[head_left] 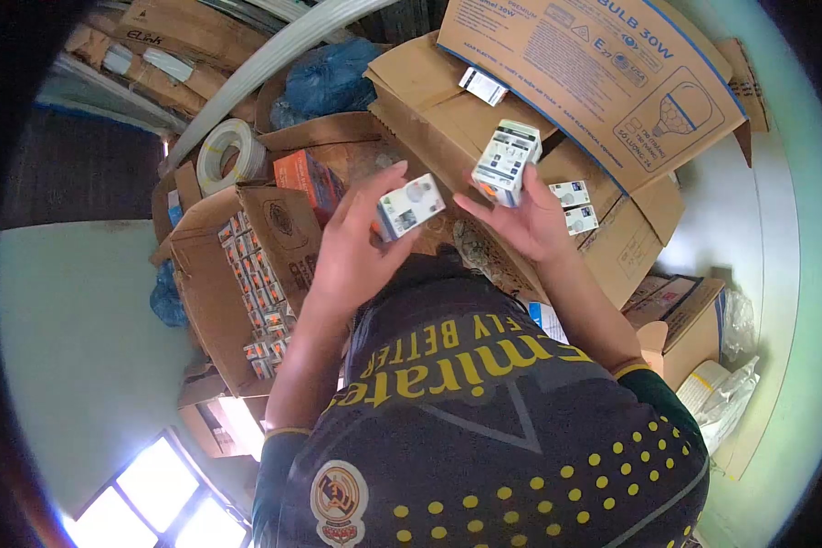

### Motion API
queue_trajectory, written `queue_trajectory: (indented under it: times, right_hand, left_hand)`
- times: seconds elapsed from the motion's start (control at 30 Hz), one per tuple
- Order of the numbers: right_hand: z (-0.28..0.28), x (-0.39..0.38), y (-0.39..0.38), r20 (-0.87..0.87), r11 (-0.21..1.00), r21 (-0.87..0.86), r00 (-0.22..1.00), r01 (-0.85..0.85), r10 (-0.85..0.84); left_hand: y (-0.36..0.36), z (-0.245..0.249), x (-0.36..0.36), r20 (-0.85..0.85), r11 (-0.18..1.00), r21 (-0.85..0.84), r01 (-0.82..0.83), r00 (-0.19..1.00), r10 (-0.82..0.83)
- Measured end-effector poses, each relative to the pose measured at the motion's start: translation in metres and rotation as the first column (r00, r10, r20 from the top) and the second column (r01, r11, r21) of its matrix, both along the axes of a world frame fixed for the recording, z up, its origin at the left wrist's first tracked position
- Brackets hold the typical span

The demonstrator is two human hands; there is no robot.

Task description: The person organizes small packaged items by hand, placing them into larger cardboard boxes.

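My left hand (354, 242) is closed round a small white box (411, 206) with a printed top, held above the cartons. To its right, my right hand (534, 219) grips another small white box (507, 157), with black print and an orange mark at its lower end. The two boxes are apart. Just right of my right hand, two small white boxes (571, 194) rest on a cardboard flap. One more small white box (482, 86) lies further back, against the large printed bulb carton (603, 73).
An open carton (205, 301) at the left holds several small boxes (258, 292) with orange marks. Behind it are a white coil (231, 157), an orange box (309, 183) and a blue bag (329, 82). Another carton (694, 324) stands at the lower right.
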State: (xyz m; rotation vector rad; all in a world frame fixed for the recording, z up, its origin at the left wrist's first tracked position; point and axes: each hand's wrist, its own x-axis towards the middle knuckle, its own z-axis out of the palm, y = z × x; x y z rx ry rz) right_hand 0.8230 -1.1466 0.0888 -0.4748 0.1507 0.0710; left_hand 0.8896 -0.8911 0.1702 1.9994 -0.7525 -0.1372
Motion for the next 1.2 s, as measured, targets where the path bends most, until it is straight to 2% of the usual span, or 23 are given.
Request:
queue_trajectory:
  times: [0.03, 0.07, 0.13, 0.23, 0.43, 0.47, 0.5, 0.57, 0.63, 0.7, 0.73, 0.77, 0.8, 0.87, 0.93, 1.03, 1.13, 1.17, 1.2]
  right_hand:
    - [-0.005, 0.001, 0.001, 0.044, 0.995, 0.1, 0.999, 0.006, -0.011]
    - [0.007, 0.0, 0.01, -0.017, 0.997, 0.058, 0.999, 0.04, -0.039]
    - [0.011, 0.003, 0.021, 0.046, 0.996, 0.002, 0.995, 0.091, -0.091]
    - [0.01, 0.002, 0.031, 0.114, 0.992, -0.057, 0.988, 0.115, -0.108]
    - [-0.009, -0.011, 0.039, 0.1, 0.991, -0.099, 0.992, 0.091, -0.081]
    - [0.006, -0.015, 0.041, 0.08, 0.991, -0.111, 0.994, 0.078, -0.069]
    - [0.0, -0.017, 0.036, 0.084, 0.984, -0.156, 0.994, 0.086, -0.073]
    - [-0.016, -0.018, 0.03, 0.093, 0.967, -0.239, 0.994, 0.086, -0.065]
    - [-0.019, -0.02, 0.016, 0.072, 0.908, -0.418, 0.997, 0.027, 0.004]
    - [-0.026, -0.024, 0.0, 0.07, 0.785, -0.619, 0.993, -0.028, 0.091]
    - [-0.027, -0.028, -0.013, 0.062, 0.54, -0.841, 0.989, -0.021, 0.134]
    - [-0.024, -0.031, -0.03, 0.04, 0.237, -0.972, 0.984, -0.002, 0.173]
    - [-0.023, -0.033, -0.048, 0.007, -0.092, -0.995, 0.979, 0.026, 0.203]
    - [-0.041, -0.038, -0.089, -0.274, -0.272, -0.922, 0.961, -0.274, -0.04]
    - [-0.059, -0.044, -0.129, -0.428, -0.418, -0.692, 0.801, -0.589, -0.42]
    - [-0.13, -0.069, -0.191, -0.532, -0.305, -0.653, 0.706, -0.694, -0.468]
    - [-0.131, -0.053, -0.199, -0.711, 0.168, -0.664, 0.546, -0.728, -0.443]
    - [-0.178, -0.055, -0.219, -0.63, 0.156, -0.733, 0.574, -0.663, -0.522]
    - [-0.184, -0.047, -0.218, -0.647, 0.24, -0.727, 0.524, -0.644, -0.554]
  left_hand:
    - [-0.006, -0.003, -0.002, 0.043, 0.999, -0.029, 0.017, 0.999, -0.016]
    - [-0.012, -0.006, -0.004, 0.09, 0.998, -0.06, 0.037, 0.995, -0.031]
    - [-0.024, -0.01, -0.005, 0.125, 0.994, -0.088, 0.064, 0.991, -0.053]
    - [-0.033, -0.009, -0.008, 0.261, 0.996, 0.026, 0.083, 0.961, -0.087]
    - [-0.038, -0.003, -0.013, 0.156, 0.996, 0.02, 0.083, 0.984, -0.086]
    - [-0.038, -0.005, -0.012, 0.199, 0.994, 0.018, 0.104, 0.974, -0.105]
    - [-0.039, -0.007, -0.011, 0.243, 0.993, 0.018, 0.119, 0.963, -0.12]
    - [-0.04, -0.007, -0.011, 0.168, 0.986, 0.071, 0.153, 0.972, -0.163]
    - [-0.04, -0.009, -0.007, 0.121, 0.979, 0.118, 0.168, 0.976, -0.182]
    - [-0.041, -0.015, -0.008, 0.091, 0.972, 0.161, 0.172, 0.978, -0.188]
    - [-0.04, -0.017, -0.009, 0.094, 0.974, 0.154, 0.168, 0.978, -0.184]
    - [-0.039, -0.018, -0.009, 0.097, 0.975, 0.147, 0.165, 0.979, -0.18]
    - [-0.037, -0.019, -0.009, 0.101, 0.977, 0.141, 0.161, 0.979, -0.176]
    - [-0.029, -0.024, -0.008, 0.066, 0.981, 0.147, 0.126, 0.988, -0.137]
    - [-0.015, -0.032, -0.007, -0.007, 0.978, 0.196, 0.07, 0.998, -0.07]
    - [0.016, -0.052, -0.008, 0.037, 0.954, 0.281, -0.105, 0.994, 0.099]
    - [0.058, -0.062, -0.013, 0.046, 0.898, 0.338, -0.281, 0.958, 0.283]
    - [0.068, -0.062, -0.018, 0.039, 0.872, 0.339, -0.353, 0.932, 0.362]
    - [0.082, -0.061, -0.021, 0.036, 0.832, 0.351, -0.43, 0.894, 0.447]
